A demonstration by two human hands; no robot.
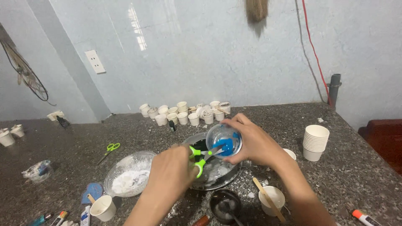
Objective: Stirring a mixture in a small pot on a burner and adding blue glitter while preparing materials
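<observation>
My right hand (250, 142) grips a small clear plastic cup (224, 140), tilted on its side so its mouth faces me, with a blue lump inside. My left hand (171, 171) holds green-handled scissors (200, 157) whose blades reach into the cup toward the blue lump. Both hands hover over a round metal bowl (217, 178) that holds white and dark residue.
A glass bowl of white powder (127, 175) sits left of the metal bowl. Near the front edge stand a paper cup with a wooden stick (271, 199), a dark bowl (225, 204) and another paper cup (102, 208). A cup stack (315, 142) stands right; several cups (184, 113) line the wall. Spare green scissors (109, 149) lie left.
</observation>
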